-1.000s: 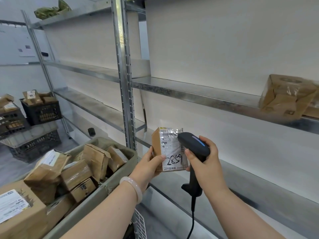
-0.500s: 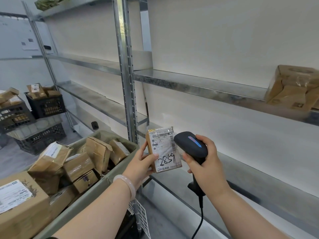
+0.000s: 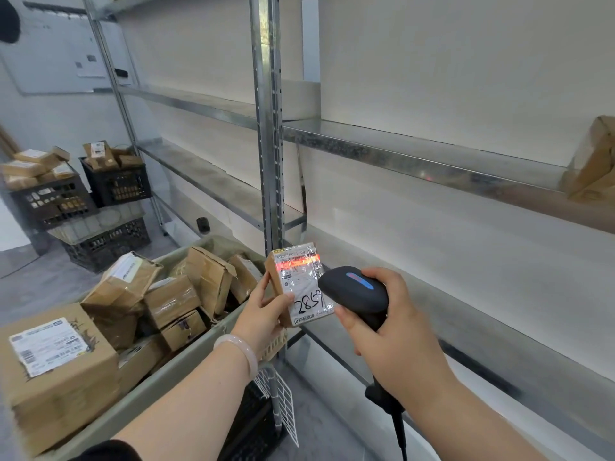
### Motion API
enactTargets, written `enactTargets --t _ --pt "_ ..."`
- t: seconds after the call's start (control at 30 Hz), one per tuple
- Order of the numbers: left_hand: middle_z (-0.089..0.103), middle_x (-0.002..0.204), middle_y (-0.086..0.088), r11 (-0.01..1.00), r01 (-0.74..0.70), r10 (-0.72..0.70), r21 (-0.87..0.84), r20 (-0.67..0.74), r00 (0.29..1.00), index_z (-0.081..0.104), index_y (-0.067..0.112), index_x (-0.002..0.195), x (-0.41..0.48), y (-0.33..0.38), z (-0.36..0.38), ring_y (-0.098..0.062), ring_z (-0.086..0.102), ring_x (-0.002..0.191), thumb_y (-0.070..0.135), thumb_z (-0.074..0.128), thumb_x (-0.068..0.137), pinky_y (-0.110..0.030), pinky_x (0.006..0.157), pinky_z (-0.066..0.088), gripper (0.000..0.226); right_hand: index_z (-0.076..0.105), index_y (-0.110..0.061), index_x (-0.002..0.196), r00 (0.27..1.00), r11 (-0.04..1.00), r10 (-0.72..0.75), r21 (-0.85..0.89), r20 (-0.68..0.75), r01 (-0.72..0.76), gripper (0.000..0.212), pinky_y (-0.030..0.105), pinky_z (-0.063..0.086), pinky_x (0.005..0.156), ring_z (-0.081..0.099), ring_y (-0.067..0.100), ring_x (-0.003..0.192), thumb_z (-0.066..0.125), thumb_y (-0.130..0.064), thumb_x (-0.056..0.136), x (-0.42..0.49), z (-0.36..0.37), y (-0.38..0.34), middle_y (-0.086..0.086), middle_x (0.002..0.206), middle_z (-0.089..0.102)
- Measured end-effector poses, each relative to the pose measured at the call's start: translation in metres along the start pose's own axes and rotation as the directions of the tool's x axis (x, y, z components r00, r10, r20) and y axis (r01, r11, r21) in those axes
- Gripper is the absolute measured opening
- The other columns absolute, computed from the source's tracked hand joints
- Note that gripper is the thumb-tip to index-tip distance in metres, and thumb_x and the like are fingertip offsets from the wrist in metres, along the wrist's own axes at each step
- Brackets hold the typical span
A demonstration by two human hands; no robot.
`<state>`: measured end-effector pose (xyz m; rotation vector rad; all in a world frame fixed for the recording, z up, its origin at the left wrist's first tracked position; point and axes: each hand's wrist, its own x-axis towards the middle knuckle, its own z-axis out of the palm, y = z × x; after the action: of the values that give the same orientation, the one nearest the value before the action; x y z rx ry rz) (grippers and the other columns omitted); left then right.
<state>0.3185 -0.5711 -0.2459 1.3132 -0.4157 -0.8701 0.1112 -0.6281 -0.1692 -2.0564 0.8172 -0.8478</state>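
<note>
Against the far left wall, black crates (image 3: 116, 188) stand stacked and heaped with small cardboard parcels. Nearer, a grey-green bin (image 3: 166, 377) is full of taped brown boxes. The largest box (image 3: 66, 377) sits at its near end with a white label facing up.

Just right of the bin's rim is the left hand (image 3: 263, 314), a pale bracelet (image 3: 238, 349) on its wrist. It holds a small parcel (image 3: 299, 284) upright in the air, in front of the metal upright (image 3: 266, 144) of the shelving. The thumb lies across the label and the fingers curl behind. The label faces the person, with black handwritten numerals beginning 285, and a band of red light lies across its top.

Just beside the parcel's right edge is the head of a black scanner (image 3: 356, 294), a blue strip on its top, aimed at the label. The right hand (image 3: 396, 347) is wrapped round the scanner's handle, and the cord hangs below. Further right, the steel shelf (image 3: 416, 158) runs on to a brown box (image 3: 592, 168) at the far right.
</note>
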Motion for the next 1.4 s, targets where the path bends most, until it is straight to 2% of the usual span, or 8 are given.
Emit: enactTargets --t 0.27,0.47,0.83,0.9,1.0,1.07,1.33,1.4 --pt "0.075 0.114 0.000 0.999 0.032 -0.032 0.018 -0.030 0.999 0.036 0.049 0.146 0.012 -0.012 -0.016 -0.025 0.072 0.107 0.018 0.068 0.092 -0.055 0.103 0.049 0.070 0.043 -0.048 0.112 1.000 0.999 0.018 -0.027 0.025 -0.017 0.043 0.039 0.056 0.073 0.068 0.011 0.073 0.071 -0.048 0.079 -0.002 -0.010 -0.015 -0.017 0.090 0.066" --pt "0.074 0.116 0.002 0.999 0.041 -0.040 0.024 -0.037 0.999 0.035 0.050 0.146 0.017 -0.018 -0.016 -0.028 0.069 0.111 0.020 0.068 0.092 -0.057 0.104 0.047 0.070 0.042 -0.053 0.108 0.998 1.000 0.011 -0.010 0.055 -0.010 0.041 0.037 0.057 0.073 0.066 0.008 0.075 0.071 -0.046 0.080 0.001 -0.023 -0.020 -0.038 0.099 0.056" --pt "0.078 0.103 0.003 0.999 0.032 -0.036 -0.031 -0.127 0.991 0.037 0.047 0.143 0.019 -0.022 -0.004 -0.019 0.076 0.093 0.017 0.062 0.097 -0.045 0.091 0.056 0.060 0.041 -0.052 0.115 0.989 1.000 0.004 -0.022 0.150 -0.001 0.047 0.031 0.054 0.075 0.067 0.004 0.079 0.072 -0.044 0.080 0.032 -0.016 0.010 -0.020 0.095 0.066" --pt "0.078 0.103 0.001 0.997 0.035 -0.045 -0.064 -0.147 0.988 0.036 0.043 0.145 0.017 -0.024 -0.006 -0.020 0.076 0.093 0.018 0.062 0.097 -0.044 0.087 0.056 0.060 0.042 -0.053 0.115 0.984 1.000 0.005 0.023 0.179 -0.010 0.048 0.029 0.053 0.079 0.067 0.003 0.084 0.074 -0.040 0.081 0.043 -0.006 0.023 -0.022 0.100 0.066" --pt "0.078 0.105 0.000 0.992 0.047 -0.070 -0.118 -0.193 0.979 0.036 0.036 0.149 0.016 -0.026 -0.014 -0.021 0.075 0.095 0.018 0.062 0.098 -0.042 0.081 0.058 0.061 0.042 -0.054 0.110 0.973 0.997 -0.003 0.077 0.229 -0.015 0.047 0.007 0.044 0.073 0.059 -0.012 0.090 0.075 -0.035 0.082 0.057 0.013 0.037 -0.027 0.104 0.062" --pt "0.077 0.108 -0.003 0.984 0.062 -0.100 -0.169 -0.228 0.968 0.040 0.035 0.147 0.016 -0.027 -0.024 -0.023 0.075 0.097 0.020 0.062 0.098 -0.039 0.073 0.059 0.056 0.042 -0.053 0.108 0.962 0.993 -0.008 0.114 0.274 -0.024 0.047 0.002 0.041 0.069 0.055 -0.018 0.091 0.075 -0.031 0.083 0.067 0.030 0.040 -0.029 0.105 0.059" --pt "0.072 0.115 -0.003 0.982 0.079 -0.142 -0.172 -0.390 0.910 0.046 0.029 0.137 0.053 -0.008 -0.092 -0.026 0.068 0.104 0.038 0.063 0.096 -0.046 0.092 0.055 0.046 0.046 -0.044 0.121 0.918 0.975 -0.007 0.206 0.396 -0.081 0.051 0.001 0.042 0.072 0.055 -0.017 0.094 0.076 -0.027 0.084 0.133 0.144 0.029 -0.022 0.113 0.059" --pt "0.070 0.118 -0.003 0.980 0.106 -0.168 -0.169 -0.413 0.895 0.047 0.026 0.136 0.069 -0.002 -0.112 -0.026 0.068 0.106 0.041 0.063 0.096 -0.042 0.085 0.057 0.046 0.046 -0.048 0.116 0.915 0.974 -0.008 0.210 0.404 -0.084 0.050 0.003 0.042 0.073 0.056 -0.015 0.094 0.077 -0.027 0.083 0.148 0.176 0.023 -0.022 0.113 0.061"
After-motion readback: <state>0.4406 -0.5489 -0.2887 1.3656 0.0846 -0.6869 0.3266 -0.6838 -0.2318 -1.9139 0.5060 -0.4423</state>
